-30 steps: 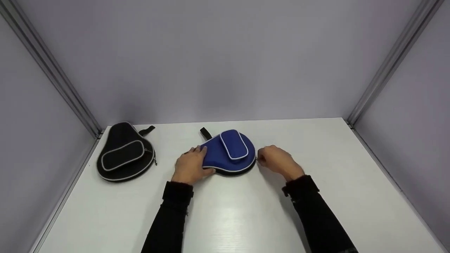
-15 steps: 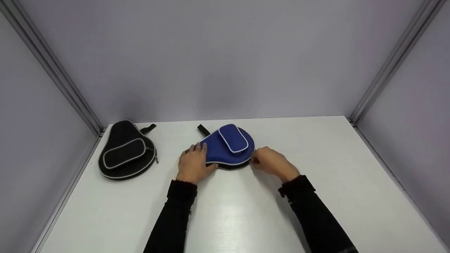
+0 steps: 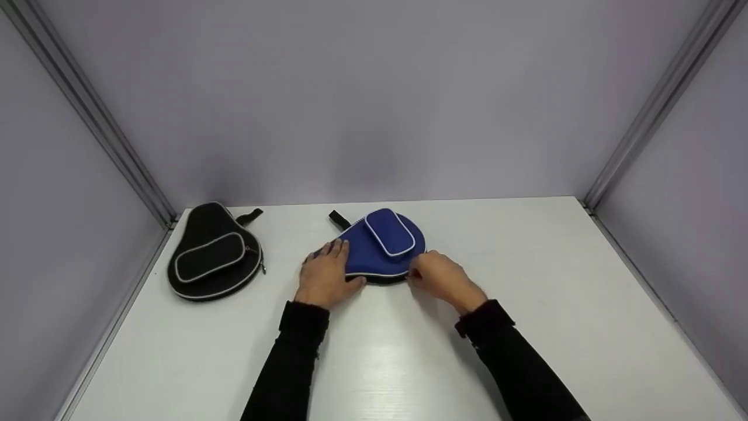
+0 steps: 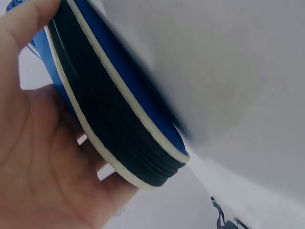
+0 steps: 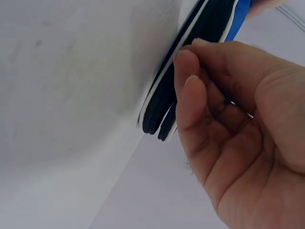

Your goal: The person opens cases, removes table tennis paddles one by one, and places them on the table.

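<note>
A blue table tennis paddle case (image 3: 365, 251) with white piping and a small raised pocket lies flat on the table. My left hand (image 3: 324, 278) holds its narrow end, thumb at the near side and fingers spread over the top. In the left wrist view, the dark zip band (image 4: 100, 100) runs between two white edges past the thumb. At the near right edge, my right hand (image 3: 441, 278) pinches at the zip with thumb and forefinger; the zipper pull is hidden between them. Below these fingertips, the right wrist view shows the band (image 5: 155, 114) parted by a narrow gap.
A black paddle case (image 3: 204, 257) with white piping lies at the left of the white table (image 3: 374, 362), its strap (image 3: 250, 216) sticking out to the right. Grey wall panels (image 3: 385, 99) enclose the table at the back and both sides.
My right hand has moved left and toward me along the case's edge, from the rounded end to the near side. The left hand stays on the narrow end.
</note>
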A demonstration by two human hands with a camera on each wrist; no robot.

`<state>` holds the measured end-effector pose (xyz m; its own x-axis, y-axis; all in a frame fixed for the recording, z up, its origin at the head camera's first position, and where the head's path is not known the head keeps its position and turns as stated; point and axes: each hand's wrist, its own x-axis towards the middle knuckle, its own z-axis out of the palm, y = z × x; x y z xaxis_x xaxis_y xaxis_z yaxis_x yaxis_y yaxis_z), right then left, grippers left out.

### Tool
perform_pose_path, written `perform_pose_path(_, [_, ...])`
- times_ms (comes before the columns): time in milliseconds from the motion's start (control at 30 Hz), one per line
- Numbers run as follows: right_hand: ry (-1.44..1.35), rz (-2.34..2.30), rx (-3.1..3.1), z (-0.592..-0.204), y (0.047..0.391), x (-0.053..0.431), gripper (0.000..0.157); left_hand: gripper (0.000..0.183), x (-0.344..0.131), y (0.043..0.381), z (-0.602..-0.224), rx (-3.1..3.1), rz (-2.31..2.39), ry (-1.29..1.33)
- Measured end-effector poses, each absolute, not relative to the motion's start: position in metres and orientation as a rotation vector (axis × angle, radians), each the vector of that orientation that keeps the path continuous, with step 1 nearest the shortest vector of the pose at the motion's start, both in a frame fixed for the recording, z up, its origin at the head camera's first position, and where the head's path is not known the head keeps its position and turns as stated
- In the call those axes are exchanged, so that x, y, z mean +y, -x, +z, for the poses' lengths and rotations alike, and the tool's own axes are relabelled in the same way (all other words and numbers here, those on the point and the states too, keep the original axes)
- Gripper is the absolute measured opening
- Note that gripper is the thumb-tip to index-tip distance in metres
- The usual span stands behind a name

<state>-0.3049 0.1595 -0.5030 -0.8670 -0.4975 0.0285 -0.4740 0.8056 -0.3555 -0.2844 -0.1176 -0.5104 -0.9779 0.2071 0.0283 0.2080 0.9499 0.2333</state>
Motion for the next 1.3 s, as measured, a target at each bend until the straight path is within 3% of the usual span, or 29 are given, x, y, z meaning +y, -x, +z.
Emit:
perform_pose_path(333, [0.659, -0.493, 3.057, -0.505, 0.318, 0.174, 0.038, 0.098, -0.115, 0.281, -0.501, -3.168, -0.503, 0.556])
perform_pose_path(600, [0.575, -0.53, 3.083, -0.505, 0.325, 0.193, 0.022, 0.101, -0.106, 0.277, -0.496, -3.243, -0.593, 0.784])
perform_pose_path(967, [0.504, -0.567, 3.087, -0.507, 0.332, 0.209, 0.038, 0.104, -0.094, 0.272, -0.493, -3.255, -0.618, 0.989])
perform_pose_path(1300, [0.494, -0.553, 3.127, -0.508, 0.336, 0.217, 0.025, 0.122, -0.08, 0.266, -0.497, -3.223, -0.573, 1.16])
